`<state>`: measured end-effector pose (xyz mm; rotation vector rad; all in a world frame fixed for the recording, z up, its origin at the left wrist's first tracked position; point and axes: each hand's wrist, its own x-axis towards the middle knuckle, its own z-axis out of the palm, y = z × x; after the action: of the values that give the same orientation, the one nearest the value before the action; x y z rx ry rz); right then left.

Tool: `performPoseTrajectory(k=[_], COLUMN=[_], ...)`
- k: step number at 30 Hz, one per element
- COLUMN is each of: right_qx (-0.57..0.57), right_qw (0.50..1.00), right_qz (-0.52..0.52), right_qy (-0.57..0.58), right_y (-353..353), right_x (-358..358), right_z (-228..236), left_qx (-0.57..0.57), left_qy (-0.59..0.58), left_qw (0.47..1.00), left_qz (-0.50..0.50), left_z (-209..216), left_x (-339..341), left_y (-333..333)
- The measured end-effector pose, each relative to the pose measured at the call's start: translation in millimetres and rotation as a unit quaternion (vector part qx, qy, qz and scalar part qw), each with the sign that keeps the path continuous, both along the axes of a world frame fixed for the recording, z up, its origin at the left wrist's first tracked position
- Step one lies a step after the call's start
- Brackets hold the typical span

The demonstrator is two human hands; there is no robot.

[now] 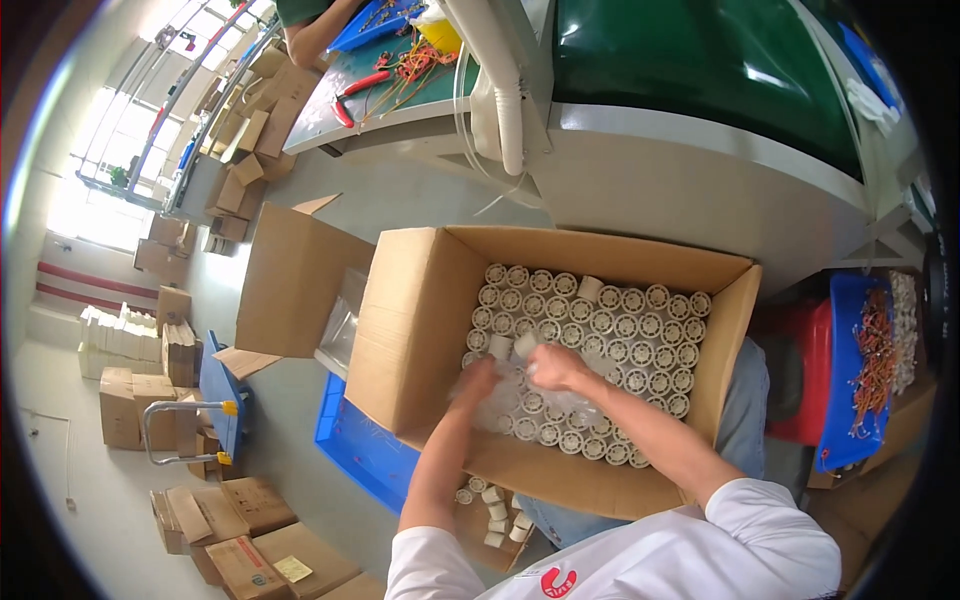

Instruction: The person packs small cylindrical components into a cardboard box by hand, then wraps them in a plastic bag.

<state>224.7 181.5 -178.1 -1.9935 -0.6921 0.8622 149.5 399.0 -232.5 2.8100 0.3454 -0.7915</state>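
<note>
A large cardboard box point(410, 320) stands before me, holding rows of white round plastic parts point(625, 325) with slotted faces. Both my hands reach into it at the middle left. My left hand point(478, 380) is closed, with a short white cylindrical part point(500, 346) at its fingertips. Closed around another white cylindrical part point(526, 344) is my right hand point(556, 367), just beside it. Crumpled clear plastic point(500, 405) lies under and around both hands and hides some of the parts. One part point(590, 288) in the far row lies on its side.
An open carton point(290, 285) and a blue tray point(365, 440) flank the box's left. More white parts lie in a small carton point(495, 525) near my legs. A grey-green machine point(680, 160) stands beyond; a blue bin point(850, 390) of orange wires sits right. Another person's arm point(315, 38) shows top left.
</note>
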Motion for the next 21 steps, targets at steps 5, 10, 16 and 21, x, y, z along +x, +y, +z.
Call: performPoseTrajectory(k=[5,10,16,21], right_qx=[-0.135,-0.154,-0.14,-0.131], right_qw=[0.959,0.94,0.942,0.928], right_qz=[0.133,0.12,0.133,0.208], right_qy=[-0.21,-0.28,-0.273,-0.28], right_y=[45,74,82,72], right_x=[-28,-52,-42,-36], right_z=[-7,-73,-76,-81], left_qx=[-0.04,-0.048,-0.066,-0.2], left_qy=[0.015,0.057,0.0,-0.107], left_qw=[0.995,0.993,0.997,0.97], left_qz=[0.095,0.088,-0.044,-0.088], left_z=[-11,-11,-14,45], left_x=[-5,9,2,6], left_y=[15,-2,41,48])
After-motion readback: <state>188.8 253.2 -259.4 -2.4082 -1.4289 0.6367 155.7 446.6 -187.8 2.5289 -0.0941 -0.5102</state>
